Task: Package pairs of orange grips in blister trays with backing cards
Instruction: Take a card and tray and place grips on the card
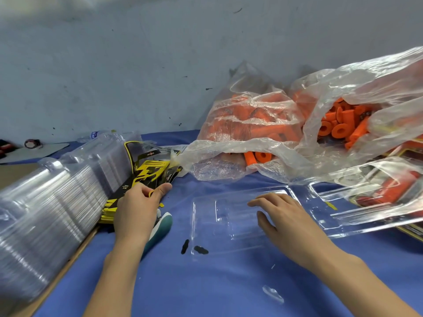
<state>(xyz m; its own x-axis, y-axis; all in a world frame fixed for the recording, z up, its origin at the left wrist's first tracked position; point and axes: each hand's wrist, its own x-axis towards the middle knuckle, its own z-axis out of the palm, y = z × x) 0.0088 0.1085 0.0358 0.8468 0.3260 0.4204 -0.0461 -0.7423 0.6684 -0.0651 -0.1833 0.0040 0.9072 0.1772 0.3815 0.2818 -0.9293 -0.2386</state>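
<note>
An empty clear blister tray [219, 223] lies open on the blue cloth in front of me. My right hand [281, 216] rests on its right part with relaxed fingers. My left hand [139, 207] pinches the near end of a black and yellow backing card on top of the card stack [146, 175] to the left. Orange grips [341, 126] fill clear plastic bags [263, 124] at the back right, and a few grips [257, 156] show at a bag's mouth.
A long stack of clear blister trays [57, 197] lies along the left. Packed trays with orange grips [377, 197] sit at the right edge. A teal-handled tool [160, 229] lies under my left wrist. Two small black scraps [194, 248] lie on the cloth [206, 289].
</note>
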